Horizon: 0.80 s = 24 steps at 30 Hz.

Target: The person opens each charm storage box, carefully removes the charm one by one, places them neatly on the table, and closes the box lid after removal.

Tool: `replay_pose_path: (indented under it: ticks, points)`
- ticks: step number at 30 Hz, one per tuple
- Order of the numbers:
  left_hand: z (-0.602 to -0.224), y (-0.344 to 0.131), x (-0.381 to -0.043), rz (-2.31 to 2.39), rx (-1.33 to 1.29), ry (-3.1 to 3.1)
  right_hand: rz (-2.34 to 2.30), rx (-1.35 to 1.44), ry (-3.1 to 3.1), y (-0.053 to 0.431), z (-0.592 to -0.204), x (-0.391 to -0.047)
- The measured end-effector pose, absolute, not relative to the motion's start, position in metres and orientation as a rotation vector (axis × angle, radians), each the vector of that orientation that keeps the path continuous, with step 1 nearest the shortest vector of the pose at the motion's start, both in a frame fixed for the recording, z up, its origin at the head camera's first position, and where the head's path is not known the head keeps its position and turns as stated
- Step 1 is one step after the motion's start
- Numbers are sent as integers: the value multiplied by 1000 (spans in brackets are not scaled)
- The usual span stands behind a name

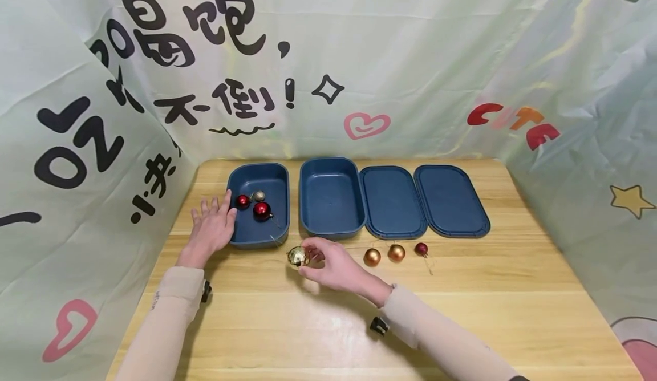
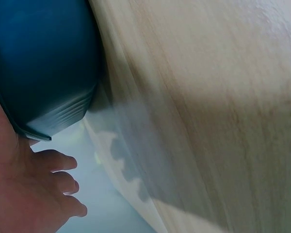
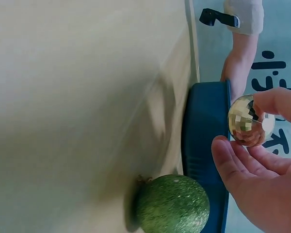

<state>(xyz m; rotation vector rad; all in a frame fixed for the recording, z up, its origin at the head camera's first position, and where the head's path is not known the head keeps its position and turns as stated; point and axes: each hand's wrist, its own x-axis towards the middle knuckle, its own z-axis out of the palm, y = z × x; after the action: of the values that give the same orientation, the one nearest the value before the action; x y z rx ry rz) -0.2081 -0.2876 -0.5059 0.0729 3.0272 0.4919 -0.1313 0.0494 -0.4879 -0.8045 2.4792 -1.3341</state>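
My right hand (image 1: pixel 336 267) pinches a shiny gold mirrored bauble (image 1: pixel 297 256) between thumb and fingers, just in front of the left blue box (image 1: pixel 259 241). In the right wrist view the bauble (image 3: pixel 245 121) appears before that box's side. My left hand (image 1: pixel 213 227) has its fingers spread and touches the left rim of the same box; the left wrist view shows the hand (image 2: pixel 19 189) against the box (image 2: pixel 48 63). Inside lie a red bauble (image 1: pixel 262 210), a smaller red one (image 1: pixel 242 201) and a small pale glittery one (image 1: pixel 259 196).
A second blue box (image 1: pixel 331 198) stands to the right, followed by two flat blue lids (image 1: pixel 394 201) (image 1: pixel 451 201). In front lie two copper baubles (image 1: pixel 372 256) (image 1: pixel 396 252) and a dark red one (image 1: pixel 421 248). A green glittery bauble (image 3: pixel 173 204) shows in the right wrist view. Printed cloth (image 1: pixel 436 56) surrounds the table.
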Motion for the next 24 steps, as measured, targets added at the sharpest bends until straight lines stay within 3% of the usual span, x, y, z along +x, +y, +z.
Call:
replay_pose_path:
  ticks: [24]
  points:
    - [-509, -289, -210, 518, 71, 3016, -1317, -963, 2347, 100, -517, -97]
